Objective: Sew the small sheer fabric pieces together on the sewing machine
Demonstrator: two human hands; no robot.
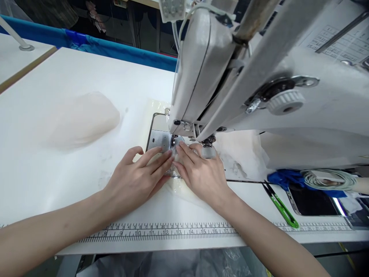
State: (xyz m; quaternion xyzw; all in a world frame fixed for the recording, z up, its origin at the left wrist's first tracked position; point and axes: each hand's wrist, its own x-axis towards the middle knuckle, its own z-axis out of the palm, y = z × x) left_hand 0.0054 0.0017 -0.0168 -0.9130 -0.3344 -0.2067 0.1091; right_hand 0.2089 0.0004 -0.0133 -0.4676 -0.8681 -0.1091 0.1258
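A sewing machine [198, 73] leans over the work, its presser foot [173, 142] just ahead of my fingertips. My left hand [141, 175] lies palm down left of the foot, fingers stretched toward it. From the right, my right hand [203, 169] lies flat beside the foot, fingers extended and partly under the machine head. Both hands rest over the metal needle plate [158, 140]; any cloth beneath them is mostly hidden and too sheer to make out. A pale, sheer, rounded fabric piece [95, 119] lies on the table to the left.
More pale sheer fabric [242, 152] lies right of the needle. Green-handled thread snips [284, 209], a dark phone [315, 202], a coiled cable [328, 180] and blue cloth [284, 179] lie at the right. A printed ruler [164, 232] runs along the front edge.
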